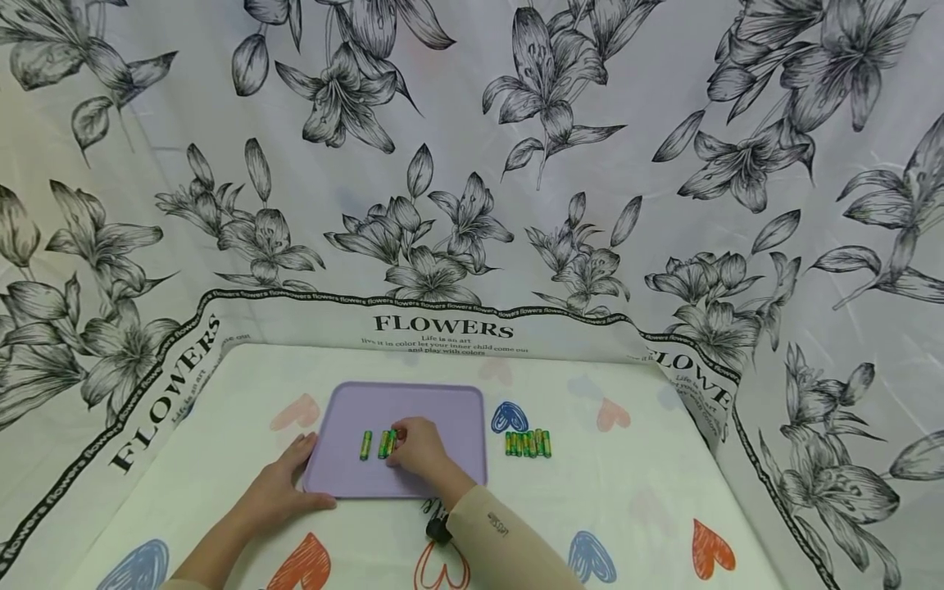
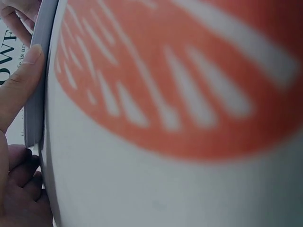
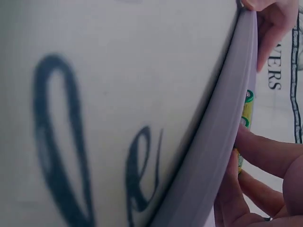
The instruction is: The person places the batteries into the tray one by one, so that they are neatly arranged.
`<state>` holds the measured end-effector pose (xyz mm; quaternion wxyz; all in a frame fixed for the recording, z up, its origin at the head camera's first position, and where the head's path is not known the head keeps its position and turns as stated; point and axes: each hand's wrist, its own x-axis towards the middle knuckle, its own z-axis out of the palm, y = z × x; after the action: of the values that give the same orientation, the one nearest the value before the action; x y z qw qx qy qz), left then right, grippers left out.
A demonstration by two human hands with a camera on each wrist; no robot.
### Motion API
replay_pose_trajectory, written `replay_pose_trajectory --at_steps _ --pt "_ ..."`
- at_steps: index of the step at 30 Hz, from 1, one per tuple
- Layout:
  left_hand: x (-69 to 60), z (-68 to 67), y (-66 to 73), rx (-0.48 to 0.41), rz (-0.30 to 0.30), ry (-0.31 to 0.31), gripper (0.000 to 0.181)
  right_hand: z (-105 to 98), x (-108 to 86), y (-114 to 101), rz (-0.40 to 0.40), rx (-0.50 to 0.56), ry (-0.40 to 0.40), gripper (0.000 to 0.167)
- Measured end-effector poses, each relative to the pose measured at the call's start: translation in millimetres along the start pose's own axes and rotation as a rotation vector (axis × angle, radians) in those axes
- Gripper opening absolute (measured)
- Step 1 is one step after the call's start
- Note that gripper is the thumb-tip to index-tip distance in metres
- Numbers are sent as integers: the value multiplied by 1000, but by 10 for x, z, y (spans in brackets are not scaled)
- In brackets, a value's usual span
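The right hand [image 1: 422, 447] pinches 1 battery [image 1: 392, 438] on the purple tray [image 1: 442, 401], whose near-left corner the left hand [image 1: 279, 487] grips; a skewed release could knock the neighbouring battery [image 1: 383, 444] out of line.

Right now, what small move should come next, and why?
Perhaps the right hand should gently let go of the green-and-yellow battery: it appears to be down on the purple tray, close beside another battery, while the left hand holds the tray's near-left corner.
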<state>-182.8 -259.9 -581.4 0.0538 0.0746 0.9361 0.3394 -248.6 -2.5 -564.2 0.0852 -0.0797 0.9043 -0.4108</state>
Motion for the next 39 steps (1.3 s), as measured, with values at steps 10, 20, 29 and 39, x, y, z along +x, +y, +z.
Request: replay_pose_trajectory --at_steps 10,20,29,39 --pt "0 3 -3 -3 -8 -3 130 1 2 -104 13 53 -23 64" --pt "-18 2 -17 1 -3 3 130 -108 -83 -88 -17 127 -11 60" --pt "-9 8 -32 0 15 13 130 -689 -312 272 -16 237 37 58" --pt "-10 -10 0 -4 0 -7 131 -1485 -591 914 49 121 195 56"
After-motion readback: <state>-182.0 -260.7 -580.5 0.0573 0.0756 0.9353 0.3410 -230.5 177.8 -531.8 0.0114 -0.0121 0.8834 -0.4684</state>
